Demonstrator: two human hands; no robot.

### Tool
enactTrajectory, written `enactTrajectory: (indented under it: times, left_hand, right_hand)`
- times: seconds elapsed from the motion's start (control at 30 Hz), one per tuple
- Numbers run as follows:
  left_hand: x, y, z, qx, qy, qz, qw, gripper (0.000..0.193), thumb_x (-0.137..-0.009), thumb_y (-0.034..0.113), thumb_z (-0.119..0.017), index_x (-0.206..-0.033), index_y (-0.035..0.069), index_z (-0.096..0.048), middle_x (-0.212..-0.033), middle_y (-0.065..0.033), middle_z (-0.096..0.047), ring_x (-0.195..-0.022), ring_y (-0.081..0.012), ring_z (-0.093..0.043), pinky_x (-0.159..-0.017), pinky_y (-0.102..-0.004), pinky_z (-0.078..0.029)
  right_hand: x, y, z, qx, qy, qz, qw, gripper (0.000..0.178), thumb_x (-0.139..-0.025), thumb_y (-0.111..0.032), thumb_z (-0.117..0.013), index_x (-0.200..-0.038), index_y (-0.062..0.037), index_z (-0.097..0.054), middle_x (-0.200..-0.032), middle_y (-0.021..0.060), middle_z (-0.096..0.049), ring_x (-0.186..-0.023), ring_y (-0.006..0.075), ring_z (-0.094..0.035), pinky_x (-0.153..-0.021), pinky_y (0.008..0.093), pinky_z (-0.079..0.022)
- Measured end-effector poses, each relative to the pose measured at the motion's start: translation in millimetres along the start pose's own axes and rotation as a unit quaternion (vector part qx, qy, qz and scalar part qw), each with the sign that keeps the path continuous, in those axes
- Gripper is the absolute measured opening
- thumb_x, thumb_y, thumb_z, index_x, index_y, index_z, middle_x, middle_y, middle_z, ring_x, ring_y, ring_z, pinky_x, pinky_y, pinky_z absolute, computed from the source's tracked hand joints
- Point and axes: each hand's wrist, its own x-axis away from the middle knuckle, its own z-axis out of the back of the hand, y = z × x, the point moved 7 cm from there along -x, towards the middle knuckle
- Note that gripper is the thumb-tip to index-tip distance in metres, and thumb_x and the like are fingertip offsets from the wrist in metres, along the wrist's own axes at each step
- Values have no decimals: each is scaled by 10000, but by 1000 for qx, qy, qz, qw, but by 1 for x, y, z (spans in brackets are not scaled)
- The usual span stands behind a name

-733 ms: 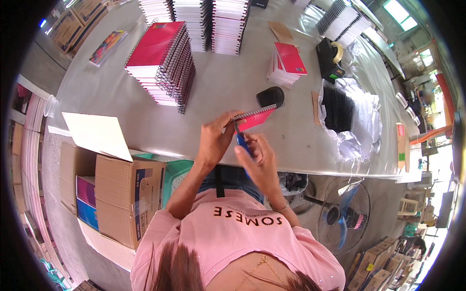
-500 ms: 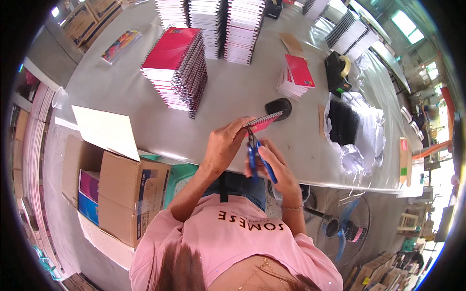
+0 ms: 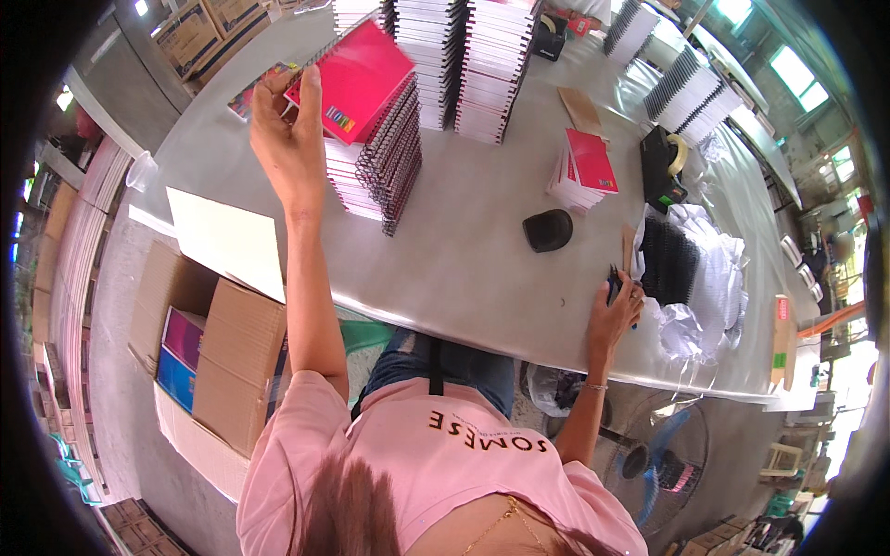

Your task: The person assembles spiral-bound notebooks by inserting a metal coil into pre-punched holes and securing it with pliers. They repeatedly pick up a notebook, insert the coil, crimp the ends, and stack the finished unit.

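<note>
Between the last view and this one the hands part: the left hand [image 3: 292, 153] now stands far out over the grey table [image 3: 464, 241], and the right hand [image 3: 614, 315] rests well apart from it, near the table's front edge. The left fingers are closed on the near-left edge of a red-covered, coil-bound notebook [image 3: 371, 79], which lies tilted and askew just beyond them, at the top of a neat stack of red coil-bound notebooks [image 3: 357, 181]; whether it touches the stack is not determinable. The right fingers curl over dark-tipped, blue-handled pliers [image 3: 613, 276]; whether they grip or release them cannot be told. Since notebook and pliers are no longer together, plier work on this coil appears, in judgement, to be finished. Ahead of the right fingers, to their left, sits a rounded black object [image 3: 547, 231]; farther out stand a small fanned pile of red booklets [image 3: 593, 159] and a black tape dispenser [image 3: 660, 167]. Just right of the right fingers, a bundle of black coils [image 3: 667, 258] in crumpled white wrapping [image 3: 718, 269] limits room on that side. Tall white-edged notebook stacks [image 3: 487, 74] rise beyond the left fingers, to their right, and restrict sideways clearance there.
</note>
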Motion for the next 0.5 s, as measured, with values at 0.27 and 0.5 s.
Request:
enactTrajectory:
  times: [0.27, 0.5]
  left_hand:
    - [9, -43, 1, -92, 21, -9, 995, 368, -981, 345, -598, -916, -14, -555, -914, -123, -512, -877, -252, -466, -815, -391, -402]
    - [21, -62, -7, -110, -5, 67, 992, 441, -991, 430, -542, -971, -11, -537, -971, -144, -485, -936, -296, -459, -877, -424, -382]
  right_hand:
    - [1, -1, 2, 8, 25, 20, 999, 392, -899, -206, -625, -1275, -125, -553, -1222, 130, -515, -1167, 337, -474, -1011, 482, -348]
    - [2, -5, 7, 6, 10, 11, 1000, 385, -907, -214, -613, -1276, -120, -558, -1235, 132, -516, -1169, 339, -479, -1012, 478, -352]
